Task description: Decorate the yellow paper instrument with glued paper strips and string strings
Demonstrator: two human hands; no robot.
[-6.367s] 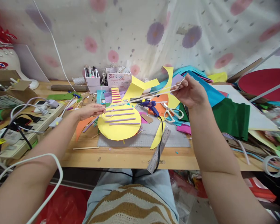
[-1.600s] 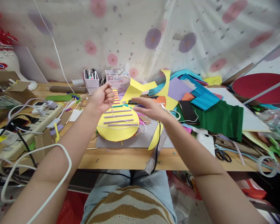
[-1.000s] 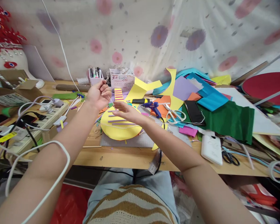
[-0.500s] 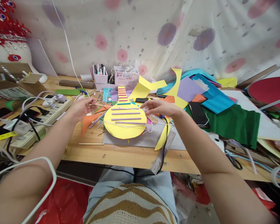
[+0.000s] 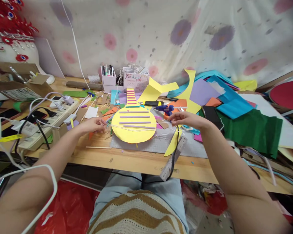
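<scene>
A yellow paper guitar (image 5: 133,125) with purple strips across its round body lies on a grey cutting mat (image 5: 161,146). A thin white string (image 5: 136,126) stretches across the lower part of the body. My left hand (image 5: 94,125) pinches the string's end just left of the guitar. To the guitar's right, my right hand (image 5: 188,119) pinches the other end, and the string runs between the two hands.
A blue glue gun (image 5: 164,109) with its black cord, a metal ruler (image 5: 173,159), a dark phone (image 5: 210,115) and piled coloured paper and green felt (image 5: 254,131) lie on the right. A power strip (image 5: 42,126) with plugs sits left. Pen holders (image 5: 108,76) stand behind.
Both hands came down from above the guitar and apart, the left to its left edge, the right to its right edge, drawing the string across the body.
</scene>
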